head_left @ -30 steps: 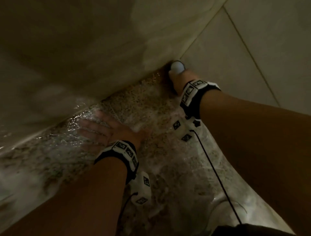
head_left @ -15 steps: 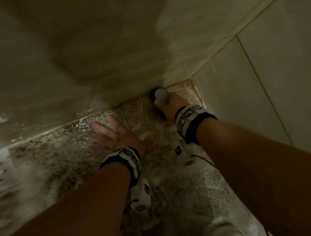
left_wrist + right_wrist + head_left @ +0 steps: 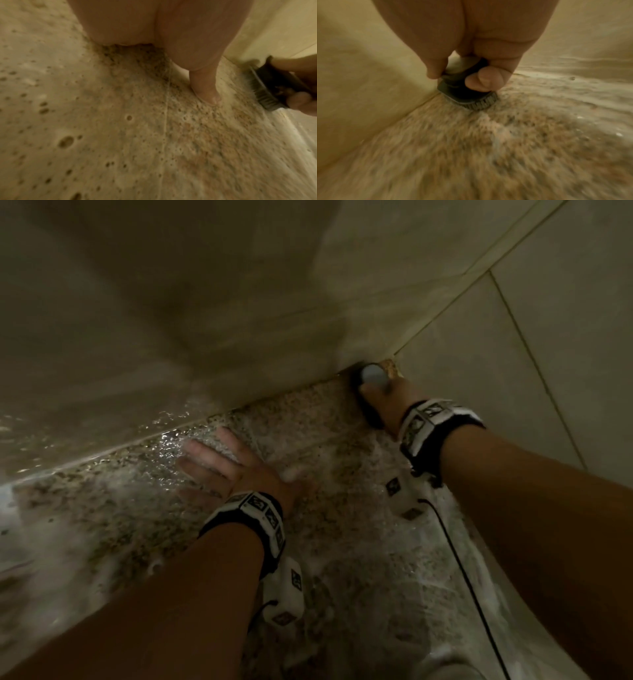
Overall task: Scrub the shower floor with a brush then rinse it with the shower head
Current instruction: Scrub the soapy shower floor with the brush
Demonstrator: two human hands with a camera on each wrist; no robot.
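Observation:
The shower floor (image 3: pixel 329 474) is speckled stone, wet and covered in soapy foam. My right hand (image 3: pixel 383 398) grips a dark scrub brush (image 3: pixel 467 97) with a pale knob (image 3: pixel 373 374), bristles down on the floor (image 3: pixel 505 142), in the far corner where the two walls meet. The brush (image 3: pixel 267 86) shows at the right edge of the left wrist view. My left hand (image 3: pixel 226 467) lies flat on the foamy floor (image 3: pixel 120 121), fingers spread and straight, to the left of the brush. No shower head is in view.
Beige tiled walls (image 3: pixel 171 320) rise behind and to the right (image 3: pixel 548 354), hemming the corner. Water glistens along the back wall's base (image 3: pixel 164 433). A black cable (image 3: pixel 459 563) runs from the right wrist device across the floor toward me.
My right hand has pushed the brush farther along the back wall into the corner. The left hand has stayed flat on the floor, and the view has tilted up.

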